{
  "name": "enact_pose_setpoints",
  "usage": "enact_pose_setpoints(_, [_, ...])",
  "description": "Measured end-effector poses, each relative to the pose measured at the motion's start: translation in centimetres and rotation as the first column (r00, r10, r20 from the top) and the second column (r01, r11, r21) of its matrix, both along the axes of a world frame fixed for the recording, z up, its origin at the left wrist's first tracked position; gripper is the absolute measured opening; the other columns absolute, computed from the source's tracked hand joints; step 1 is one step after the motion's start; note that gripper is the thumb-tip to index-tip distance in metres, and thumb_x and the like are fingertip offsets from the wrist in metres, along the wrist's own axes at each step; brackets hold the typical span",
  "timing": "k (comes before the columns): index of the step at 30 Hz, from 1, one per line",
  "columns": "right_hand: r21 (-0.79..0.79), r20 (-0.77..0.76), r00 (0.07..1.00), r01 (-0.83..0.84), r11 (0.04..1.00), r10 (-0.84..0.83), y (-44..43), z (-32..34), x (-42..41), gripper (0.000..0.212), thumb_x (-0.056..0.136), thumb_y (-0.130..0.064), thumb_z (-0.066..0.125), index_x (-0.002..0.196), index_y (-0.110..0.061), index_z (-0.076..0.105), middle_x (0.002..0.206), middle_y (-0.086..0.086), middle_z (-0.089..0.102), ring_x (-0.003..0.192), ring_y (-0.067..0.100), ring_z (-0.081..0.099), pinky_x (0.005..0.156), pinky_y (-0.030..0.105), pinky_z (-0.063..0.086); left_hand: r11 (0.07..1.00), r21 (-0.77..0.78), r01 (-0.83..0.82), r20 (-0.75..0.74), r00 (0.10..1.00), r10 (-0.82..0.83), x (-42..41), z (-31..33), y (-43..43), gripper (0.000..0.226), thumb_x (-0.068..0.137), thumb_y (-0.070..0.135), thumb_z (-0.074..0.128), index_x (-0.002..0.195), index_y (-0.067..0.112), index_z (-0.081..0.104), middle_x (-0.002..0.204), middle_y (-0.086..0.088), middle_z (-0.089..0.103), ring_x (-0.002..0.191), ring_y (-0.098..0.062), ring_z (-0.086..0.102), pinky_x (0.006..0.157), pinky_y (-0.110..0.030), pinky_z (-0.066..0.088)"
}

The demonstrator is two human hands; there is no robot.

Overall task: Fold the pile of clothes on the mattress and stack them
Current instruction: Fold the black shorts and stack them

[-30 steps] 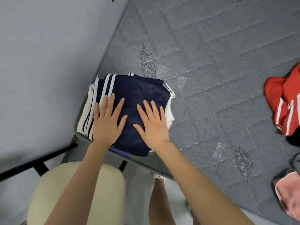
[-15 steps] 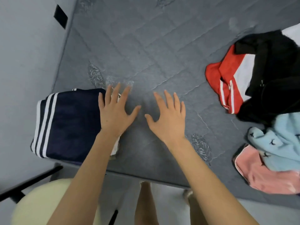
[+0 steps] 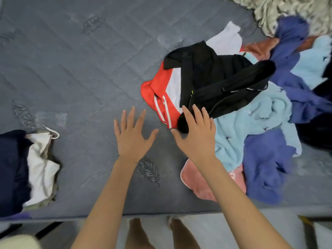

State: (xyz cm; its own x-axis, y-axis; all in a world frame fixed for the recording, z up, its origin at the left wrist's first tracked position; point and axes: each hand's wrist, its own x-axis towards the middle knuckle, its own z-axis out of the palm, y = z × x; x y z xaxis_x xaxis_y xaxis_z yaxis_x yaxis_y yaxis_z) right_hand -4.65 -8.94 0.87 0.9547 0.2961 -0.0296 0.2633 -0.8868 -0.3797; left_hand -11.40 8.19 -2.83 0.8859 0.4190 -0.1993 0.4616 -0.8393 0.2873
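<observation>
A loose pile of clothes lies on the right half of the grey mattress (image 3: 75,72): a black garment (image 3: 221,81) on top, a red and white striped one (image 3: 161,97) under it, a light blue one (image 3: 251,121), a purple one (image 3: 265,166) and a pink one (image 3: 195,180). My right hand (image 3: 195,135) is spread open at the pile's near-left edge, its fingers over the black garment's end. My left hand (image 3: 133,137) hovers open over bare mattress just left of it. The folded stack, navy (image 3: 12,169) on white (image 3: 41,169), sits at the left edge.
A fuzzy grey-and-white blanket (image 3: 287,11) lies at the far right corner. The mattress's front edge runs across the bottom, with my legs and the floor below it. A pale stool (image 3: 16,242) shows at the bottom left.
Both hands left the folded navy stack and swept right across the mattress to the loose pile. The view turned right with them, so the stack slid to the left edge.
</observation>
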Motion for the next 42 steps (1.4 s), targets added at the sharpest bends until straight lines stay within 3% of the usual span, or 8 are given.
enact_pose_setpoints(16, [-0.118, -0.115, 0.972, 0.190, 0.975, -0.204, -9.4, -2.4, 9.8, 0.079, 0.085, -0.042, 0.066, 0.152, -0.026, 0.026, 0.161, 0.005, 0.018, 0.149, 0.030, 0.005, 0.118, 0.051, 0.007, 0.975, -0.105, 0.195, -0.020, 0.980, -0.198, 10.5, -3.4, -6.8, 0.088, 0.077, 0.075, 0.019, 0.151, 0.029, 0.025, 0.159, -0.007, 0.020, 0.148, -0.026, 0.012, 0.117, -0.050, 0.008])
enact_pose_setpoints(21, [-0.177, -0.049, 0.999, -0.014, 0.984, 0.006, -12.7, -2.9, 15.0, 0.101, 0.072, -0.035, 0.078, 0.153, -0.031, 0.018, 0.163, 0.003, 0.007, 0.149, 0.029, -0.002, 0.117, 0.050, -0.004, 0.969, -0.191, 0.160, -0.016, 0.986, -0.166, 13.0, -4.8, -9.0, 0.094, 0.073, 0.078, 0.025, 0.146, 0.019, 0.036, 0.155, -0.008, 0.030, 0.145, -0.027, 0.023, 0.116, -0.046, 0.017])
enact_pose_setpoints(26, [-0.324, -0.106, 0.982, -0.181, 0.928, 0.155, -15.4, -4.6, 22.9, 0.119, 0.068, -0.036, 0.083, 0.154, -0.033, 0.001, 0.163, 0.003, -0.005, 0.148, 0.028, -0.013, 0.114, 0.049, -0.015, 0.945, -0.305, 0.118, -0.096, 0.983, -0.154, 14.8, -7.6, -11.8, 0.103, 0.067, 0.084, 0.025, 0.153, 0.031, 0.006, 0.161, -0.005, 0.010, 0.148, -0.024, 0.012, 0.118, -0.041, 0.012])
enact_pose_setpoints(31, [-0.370, -0.152, 0.947, -0.320, 0.872, 0.283, -18.5, -5.3, 27.5, 0.120, 0.067, -0.052, 0.080, 0.154, -0.032, -0.002, 0.163, 0.003, -0.004, 0.149, 0.028, -0.012, 0.114, 0.050, -0.017, 0.912, -0.398, 0.097, -0.082, 0.987, -0.140, 15.7, -8.5, -14.5, 0.106, 0.078, 0.065, 0.062, 0.153, 0.032, -0.004, 0.162, -0.004, -0.001, 0.147, -0.027, 0.014, 0.112, -0.042, 0.029])
enact_pose_setpoints(34, [-0.374, -0.130, 0.937, -0.350, 0.859, 0.326, -20.1, -5.1, 29.0, 0.120, 0.067, -0.055, 0.079, 0.154, -0.030, 0.001, 0.161, 0.002, 0.016, 0.149, 0.027, -0.001, 0.114, 0.050, -0.017, 0.892, -0.451, -0.021, -0.017, 1.000, 0.015, 15.0, -8.8, -15.6, 0.103, 0.079, 0.035, 0.075, 0.154, 0.019, 0.006, 0.160, -0.010, 0.014, 0.145, -0.029, 0.018, 0.116, -0.038, 0.025])
enact_pose_setpoints(37, [-0.309, -0.102, 0.938, -0.347, 0.885, 0.332, -20.9, -5.0, 29.8, 0.120, 0.066, -0.050, 0.082, 0.155, -0.029, 0.004, 0.149, 0.004, 0.034, 0.146, 0.029, 0.014, 0.115, 0.055, -0.011, 0.830, -0.516, -0.212, -0.035, 0.973, 0.227, 14.3, -9.0, -15.5, 0.091, 0.073, 0.021, 0.080, 0.145, 0.011, 0.024, 0.136, -0.014, 0.048, 0.125, -0.030, 0.046, 0.102, -0.044, 0.043])
enact_pose_setpoints(40, [-0.311, -0.095, 0.915, -0.401, 0.862, 0.392, -21.0, -5.3, 30.7, 0.123, 0.063, -0.048, 0.084, 0.155, -0.030, 0.005, 0.158, 0.004, 0.020, 0.147, 0.029, 0.008, 0.116, 0.053, -0.008, 0.830, -0.509, -0.229, -0.061, 0.971, 0.231, 14.3, -9.3, -15.4, 0.081, 0.071, 0.028, 0.077, 0.137, 0.012, 0.033, 0.122, -0.011, 0.057, 0.113, -0.027, 0.054, 0.091, -0.042, 0.049])
enact_pose_setpoints(42, [-0.330, -0.162, 0.872, -0.488, 0.808, 0.461, -20.5, -5.4, 31.2, 0.120, 0.065, -0.048, 0.083, 0.155, -0.029, 0.006, 0.161, 0.002, 0.014, 0.149, 0.028, 0.003, 0.116, 0.050, -0.009, 0.795, -0.558, -0.239, -0.059, 0.967, 0.249, 14.7, -9.8, -15.2, 0.066, 0.075, 0.017, 0.078, 0.130, 0.007, 0.042, 0.118, -0.011, 0.057, 0.110, -0.024, 0.054, 0.091, -0.038, 0.047])
